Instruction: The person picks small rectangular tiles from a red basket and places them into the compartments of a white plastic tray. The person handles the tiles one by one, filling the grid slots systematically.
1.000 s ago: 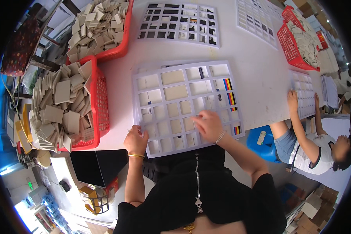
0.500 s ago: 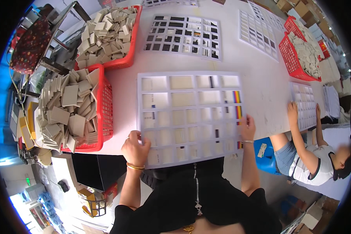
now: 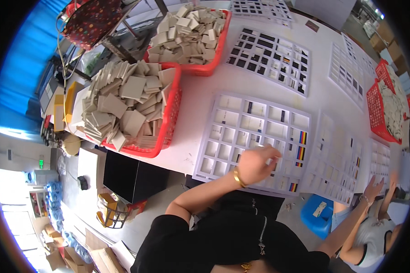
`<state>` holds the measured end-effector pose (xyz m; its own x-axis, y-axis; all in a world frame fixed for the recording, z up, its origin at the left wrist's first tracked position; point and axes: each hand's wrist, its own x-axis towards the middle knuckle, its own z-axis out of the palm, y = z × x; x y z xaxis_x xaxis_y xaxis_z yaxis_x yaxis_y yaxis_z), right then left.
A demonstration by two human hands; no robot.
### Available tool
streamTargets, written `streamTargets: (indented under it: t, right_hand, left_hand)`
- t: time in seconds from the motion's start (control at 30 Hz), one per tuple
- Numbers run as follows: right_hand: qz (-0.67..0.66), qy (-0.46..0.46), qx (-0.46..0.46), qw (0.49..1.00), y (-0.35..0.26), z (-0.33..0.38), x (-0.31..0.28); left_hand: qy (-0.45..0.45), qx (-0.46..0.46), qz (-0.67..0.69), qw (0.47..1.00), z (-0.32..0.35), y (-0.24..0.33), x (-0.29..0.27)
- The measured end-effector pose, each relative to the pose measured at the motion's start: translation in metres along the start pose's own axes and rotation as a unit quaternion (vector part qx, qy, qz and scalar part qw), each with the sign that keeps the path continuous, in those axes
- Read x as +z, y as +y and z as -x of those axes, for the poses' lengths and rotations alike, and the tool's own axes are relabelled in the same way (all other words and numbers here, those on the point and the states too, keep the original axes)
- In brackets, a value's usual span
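A white gridded tray (image 3: 204, 150) lies in front of me, its compartments showing white pieces, some with dark marks or coloured stripes. Over its lower middle is my left hand (image 3: 258, 164), gold bangle at the wrist. Its fingers are loosely bent, the thumb apart, with nothing visible between them. To the right, a second gridded tray (image 3: 336, 157), blurred, sits against the first one. My right hand (image 3: 371, 191), with a pale bracelet, is at that tray's lower right edge, fingers spread. Contact with the edge is unclear.
Two red baskets of beige tiles, a near one (image 3: 172, 119) and a far one (image 3: 221, 45), stand on the left. A tray with black pieces (image 3: 269, 59) lies behind. At right are another red basket (image 3: 379, 109), a blue stool (image 3: 316, 216) and a co-worker (image 3: 373, 236).
My view has swung, shifting the scene rightward. The tray between my hands has moved right, and a similar one now shows in front of me. My left hand has left the tray's edge.
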<state>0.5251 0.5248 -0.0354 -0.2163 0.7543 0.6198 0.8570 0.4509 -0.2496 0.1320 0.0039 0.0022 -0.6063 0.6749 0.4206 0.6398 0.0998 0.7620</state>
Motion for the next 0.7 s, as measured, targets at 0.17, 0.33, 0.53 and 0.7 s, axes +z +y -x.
streamTargets:
  t: [0.17, 0.33, 0.53, 0.7]
  right_hand:
    - [-0.203, -0.109, -0.010, 0.973, -0.065, 0.048, 0.031]
    - [-0.314, -0.156, -0.072, 0.934, -0.193, 0.080, 0.045]
    - [-0.410, -0.251, -0.189, 0.856, -0.382, 0.108, 0.031]
    - [-0.498, -0.292, -0.309, 0.756, -0.496, 0.144, 0.003]
  left_hand:
    - [0.154, -0.059, -0.401, 0.901, 0.011, -0.044, -0.149]
    - [0.080, -0.285, -0.542, 0.787, 0.052, -0.092, -0.276]
    - [-0.068, -0.320, -0.550, 0.768, 0.056, -0.119, -0.284]
    - [-0.043, -0.173, -0.557, 0.811, 0.064, -0.133, -0.288]
